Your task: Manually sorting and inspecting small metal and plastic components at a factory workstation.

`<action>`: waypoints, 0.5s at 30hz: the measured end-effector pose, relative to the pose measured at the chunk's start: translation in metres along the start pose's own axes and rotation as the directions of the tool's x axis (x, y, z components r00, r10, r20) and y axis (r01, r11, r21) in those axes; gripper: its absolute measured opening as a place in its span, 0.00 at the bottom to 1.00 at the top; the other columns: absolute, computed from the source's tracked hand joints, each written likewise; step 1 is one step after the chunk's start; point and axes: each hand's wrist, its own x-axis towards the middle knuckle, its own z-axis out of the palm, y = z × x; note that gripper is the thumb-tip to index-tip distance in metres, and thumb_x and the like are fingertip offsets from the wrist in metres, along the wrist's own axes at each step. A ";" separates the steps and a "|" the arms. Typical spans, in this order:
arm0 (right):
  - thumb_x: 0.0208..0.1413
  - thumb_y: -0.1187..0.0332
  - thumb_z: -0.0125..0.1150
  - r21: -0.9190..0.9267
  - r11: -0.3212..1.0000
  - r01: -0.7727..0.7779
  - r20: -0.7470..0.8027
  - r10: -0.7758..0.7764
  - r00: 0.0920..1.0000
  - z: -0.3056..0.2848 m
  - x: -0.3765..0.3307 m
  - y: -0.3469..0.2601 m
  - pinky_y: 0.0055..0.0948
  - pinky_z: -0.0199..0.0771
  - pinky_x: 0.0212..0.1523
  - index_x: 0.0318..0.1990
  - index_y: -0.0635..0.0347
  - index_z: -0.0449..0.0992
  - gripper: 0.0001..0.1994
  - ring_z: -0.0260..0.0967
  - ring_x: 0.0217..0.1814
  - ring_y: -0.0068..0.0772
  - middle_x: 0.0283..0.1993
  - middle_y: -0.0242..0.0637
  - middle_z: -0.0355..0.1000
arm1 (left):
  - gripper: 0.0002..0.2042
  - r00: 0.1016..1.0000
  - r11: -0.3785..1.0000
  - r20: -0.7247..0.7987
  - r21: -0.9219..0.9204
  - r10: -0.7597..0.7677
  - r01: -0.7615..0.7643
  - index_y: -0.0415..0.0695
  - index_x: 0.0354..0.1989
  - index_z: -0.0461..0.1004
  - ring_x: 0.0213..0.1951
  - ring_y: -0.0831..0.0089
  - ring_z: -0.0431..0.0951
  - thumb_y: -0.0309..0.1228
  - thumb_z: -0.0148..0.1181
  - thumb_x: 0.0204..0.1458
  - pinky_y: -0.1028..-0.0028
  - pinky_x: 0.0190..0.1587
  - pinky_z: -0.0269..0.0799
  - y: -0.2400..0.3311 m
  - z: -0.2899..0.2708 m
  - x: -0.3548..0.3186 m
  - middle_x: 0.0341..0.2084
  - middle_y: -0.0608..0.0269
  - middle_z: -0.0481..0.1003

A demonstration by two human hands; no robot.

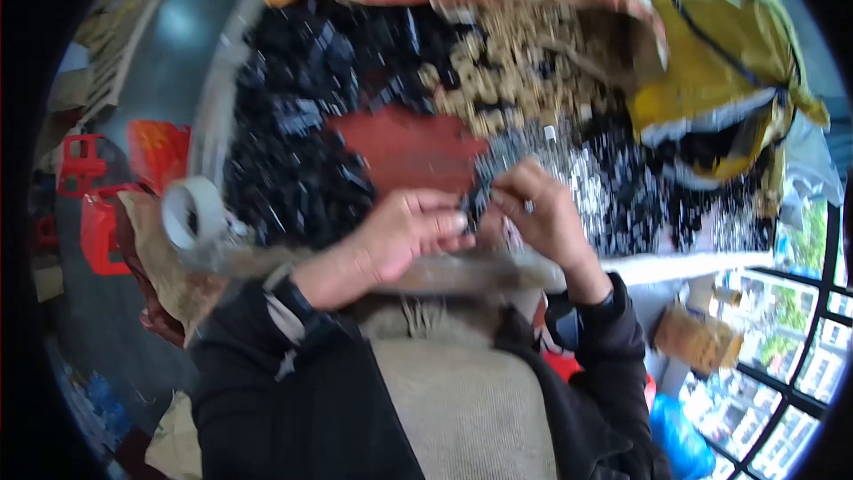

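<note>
At frame centre, the left hand [404, 236] and right hand [533, 209] pinch a small dark plastic part [475, 204] between them. Judging by the big heap of loose black pieces [302, 116] across the counter [675, 262] above, most work remains.

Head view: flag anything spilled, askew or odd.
Nothing looks damaged. The yellow sack gapes open beside loose heaps of black parts and tan parts. Both hands pinch something small; blur hides it.
</note>
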 end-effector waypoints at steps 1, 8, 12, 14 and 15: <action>0.41 0.74 0.55 -0.388 0.919 0.066 0.008 -0.068 0.998 0.007 0.010 0.002 0.23 0.63 0.24 0.31 0.58 0.64 0.08 0.63 0.26 0.26 0.26 0.32 0.62 | 0.09 1.000 1.000 -0.021 -0.021 0.000 0.000 0.37 0.36 0.68 0.30 0.74 0.73 0.24 0.52 0.45 0.81 0.31 0.68 -0.003 -0.006 -0.002 0.27 0.63 0.71; 0.38 0.72 0.52 -0.902 0.429 0.038 -0.023 -0.136 0.990 0.028 0.047 0.050 0.30 0.64 0.23 0.27 0.55 0.66 0.06 0.64 0.26 0.38 0.30 0.37 0.62 | 0.08 0.999 0.987 -0.011 -0.155 0.037 -0.038 0.38 0.35 0.68 0.32 0.71 0.73 0.25 0.52 0.45 0.79 0.32 0.69 -0.012 -0.019 -0.003 0.28 0.62 0.71; 0.41 0.72 0.52 -0.790 0.611 -0.047 -0.182 -0.161 0.970 0.032 0.042 0.036 0.26 0.62 0.23 0.26 0.58 0.64 0.04 0.61 0.22 0.33 0.28 0.38 0.62 | 0.08 0.996 0.978 -0.014 -0.191 0.083 -0.084 0.38 0.34 0.68 0.32 0.73 0.73 0.26 0.53 0.44 0.82 0.33 0.69 -0.015 -0.019 -0.010 0.27 0.64 0.71; 0.43 0.73 0.52 -0.447 0.890 -0.093 -0.312 -0.057 0.948 0.026 0.032 0.020 0.25 0.61 0.22 0.27 0.59 0.64 0.04 0.61 0.23 0.32 0.27 0.38 0.62 | 0.10 0.995 0.981 -0.018 -0.167 0.098 -0.099 0.38 0.36 0.68 0.32 0.72 0.73 0.26 0.53 0.44 0.80 0.35 0.69 -0.014 -0.017 -0.010 0.29 0.64 0.71; 0.44 0.73 0.52 -0.234 0.967 -0.102 -0.345 0.016 0.938 0.024 0.027 0.012 0.24 0.60 0.22 0.28 0.60 0.64 0.04 0.61 0.23 0.32 0.27 0.38 0.62 | 0.10 0.994 0.981 -0.029 -0.158 0.108 -0.111 0.39 0.36 0.68 0.33 0.72 0.73 0.26 0.54 0.44 0.79 0.36 0.69 -0.015 -0.016 -0.012 0.30 0.63 0.71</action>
